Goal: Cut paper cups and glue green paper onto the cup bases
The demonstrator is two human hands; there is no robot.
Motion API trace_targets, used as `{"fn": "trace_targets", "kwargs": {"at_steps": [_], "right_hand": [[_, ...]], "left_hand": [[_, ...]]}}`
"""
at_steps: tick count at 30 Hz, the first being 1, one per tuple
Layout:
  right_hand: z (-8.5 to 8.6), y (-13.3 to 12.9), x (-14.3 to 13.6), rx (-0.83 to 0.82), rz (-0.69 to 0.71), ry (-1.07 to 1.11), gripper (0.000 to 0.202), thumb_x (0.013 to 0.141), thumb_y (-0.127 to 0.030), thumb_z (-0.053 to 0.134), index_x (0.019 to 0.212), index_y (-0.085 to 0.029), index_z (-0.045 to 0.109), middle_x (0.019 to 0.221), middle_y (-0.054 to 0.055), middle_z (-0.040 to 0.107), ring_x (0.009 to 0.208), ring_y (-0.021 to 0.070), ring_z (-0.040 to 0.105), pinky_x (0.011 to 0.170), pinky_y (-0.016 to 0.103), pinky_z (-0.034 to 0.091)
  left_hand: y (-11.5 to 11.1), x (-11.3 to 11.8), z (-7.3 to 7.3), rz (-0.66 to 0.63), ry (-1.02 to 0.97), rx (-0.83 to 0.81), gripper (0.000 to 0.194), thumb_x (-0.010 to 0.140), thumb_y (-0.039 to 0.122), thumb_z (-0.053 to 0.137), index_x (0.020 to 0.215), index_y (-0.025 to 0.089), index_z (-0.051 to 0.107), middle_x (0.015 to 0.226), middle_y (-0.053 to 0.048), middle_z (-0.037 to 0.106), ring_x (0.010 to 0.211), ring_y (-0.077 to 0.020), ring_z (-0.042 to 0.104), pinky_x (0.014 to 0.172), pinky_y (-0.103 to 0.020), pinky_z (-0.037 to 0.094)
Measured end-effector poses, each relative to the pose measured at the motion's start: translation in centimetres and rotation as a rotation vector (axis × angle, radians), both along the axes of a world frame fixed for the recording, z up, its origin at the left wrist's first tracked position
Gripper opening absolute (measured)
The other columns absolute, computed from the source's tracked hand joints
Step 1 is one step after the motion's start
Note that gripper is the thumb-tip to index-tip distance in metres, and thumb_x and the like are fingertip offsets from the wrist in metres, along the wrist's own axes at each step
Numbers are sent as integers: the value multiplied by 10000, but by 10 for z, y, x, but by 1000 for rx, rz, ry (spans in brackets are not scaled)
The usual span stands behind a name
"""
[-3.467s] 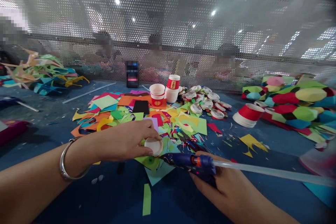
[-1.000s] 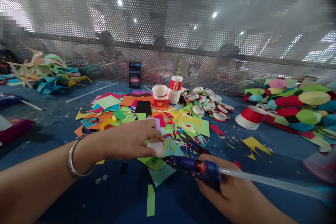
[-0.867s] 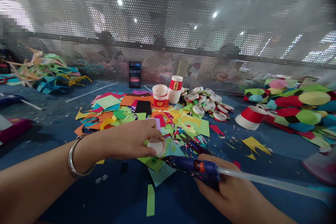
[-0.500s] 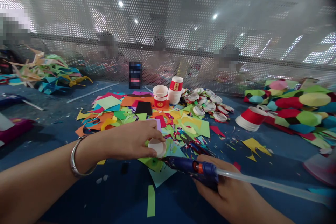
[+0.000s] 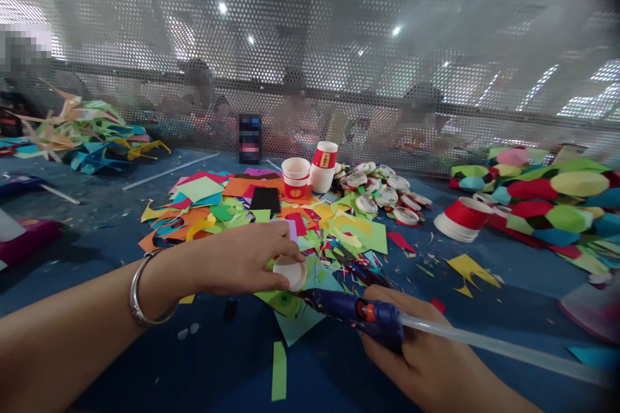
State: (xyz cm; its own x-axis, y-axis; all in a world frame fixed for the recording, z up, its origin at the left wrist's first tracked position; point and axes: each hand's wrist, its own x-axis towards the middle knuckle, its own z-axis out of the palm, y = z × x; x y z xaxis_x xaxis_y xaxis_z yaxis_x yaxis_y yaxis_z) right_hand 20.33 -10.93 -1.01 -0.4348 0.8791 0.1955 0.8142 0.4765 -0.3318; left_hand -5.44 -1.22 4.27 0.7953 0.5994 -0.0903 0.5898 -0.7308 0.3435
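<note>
Between the thumb and fingers of my left hand (image 5: pixel 252 257) is a small round white paper cup bottom (image 5: pixel 290 273), held on edge over the paper scraps. My right hand (image 5: pixel 416 348) is wrapped round a dark blue hot glue gun (image 5: pixel 358 316), a long clear glue stick (image 5: pixel 475 337) running out of its back. The gun's nozzle points left, close to the lower rim of the cup bottom; whether it touches, I cannot tell. Beneath them lie a green paper piece (image 5: pixel 279 303) and a light blue sheet (image 5: pixel 298 328).
Coloured paper scraps (image 5: pixel 203 188) cover the middle of the blue table. Behind stand paper cups (image 5: pixel 296 188), a phone (image 5: pixel 250 139) and a heap of cut cup bottoms (image 5: pixel 386 196). A cup stack (image 5: pixel 462 218) and colourful paper shapes (image 5: pixel 562 190) lie right. A perforated metal screen (image 5: pixel 310 45) rises behind.
Almost nothing differs. Both hands keep their places, with the cup bottom and the glue gun still held; the glue stick's rear end sits slightly lower.
</note>
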Motion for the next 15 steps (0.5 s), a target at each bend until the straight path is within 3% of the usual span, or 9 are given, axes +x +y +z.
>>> {"fn": "trace_targets", "kwargs": {"at_steps": [15], "right_hand": [[-1, -4, 1, 14, 13, -1, 114, 897, -212, 460, 790, -233, 494, 756, 8, 613, 665, 183, 597, 584, 321, 467]], "left_hand": [[0, -2, 0, -29, -15, 14, 352, 853, 338, 596, 1184, 234, 656, 1067, -67, 589, 912, -210, 588, 753, -284, 449]]}}
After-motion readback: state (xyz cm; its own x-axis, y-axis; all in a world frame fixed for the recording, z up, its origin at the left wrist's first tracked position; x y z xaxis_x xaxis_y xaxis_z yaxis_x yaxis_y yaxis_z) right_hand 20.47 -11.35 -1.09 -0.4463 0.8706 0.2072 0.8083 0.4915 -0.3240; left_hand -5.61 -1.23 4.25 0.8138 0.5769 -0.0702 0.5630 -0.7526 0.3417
